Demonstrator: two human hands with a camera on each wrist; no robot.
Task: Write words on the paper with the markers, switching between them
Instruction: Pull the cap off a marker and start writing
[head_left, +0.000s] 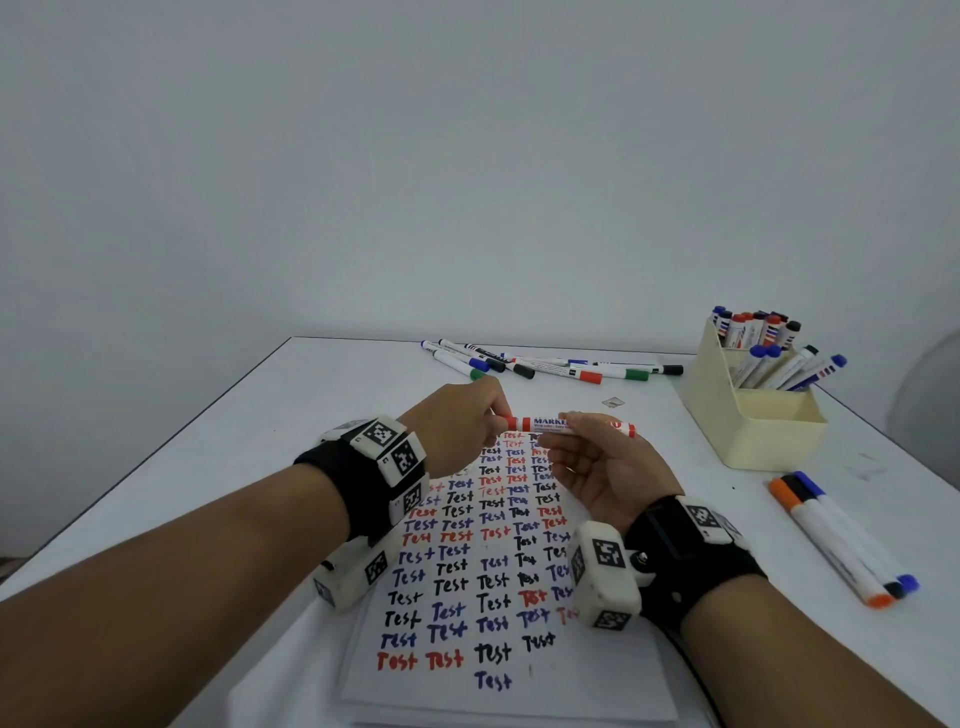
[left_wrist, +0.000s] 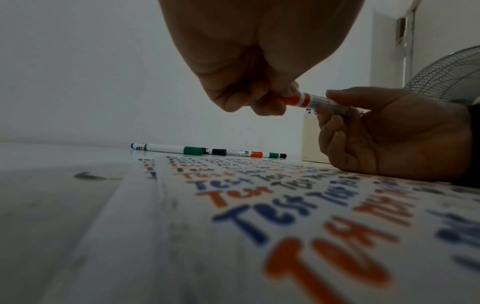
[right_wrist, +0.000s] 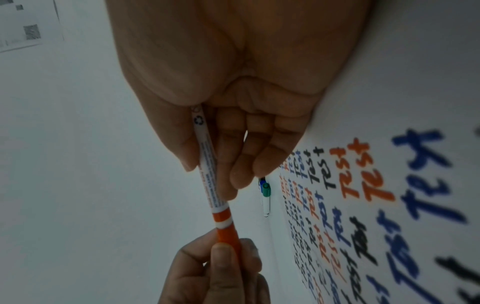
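The left hand (head_left: 457, 431) pinches the red-orange cap end of the red marker (head_left: 550, 424), thumb and curled fingers closed round that end. The right hand (head_left: 602, 467) holds the same marker's white barrel between thumb and forefinger, palm turned up, the other fingers loosely curled below. The marker hangs level above the far part of the paper (head_left: 597, 691), its long axis running from nine o'clock to three o'clock, cap end toward nine. Both hands are on it, so neither is nearer; any pull on the cap would, I judge, go along that axis, the left hand drawing toward nine while the right steadies the barrel. Whether the cap is fully seated or already loosened is hard to tell from these views, though no gap or tip shows.

The paper lies at six o'clock from the hands, covered in rows of "Test" in black, blue and red, with bare space along its near edge.

Outward at one to two o'clock stands the cream holder (head_left: 763, 441): its rear compartment holds upright markers with blue, red and black caps, a middle one holds several leaning toward three o'clock, and the front compartment looks empty. At four o'clock three capped markers (head_left: 841, 540) lie side by side. At twelve o'clock a loose scatter of markers (head_left: 545, 364) lies by the table's far edge.
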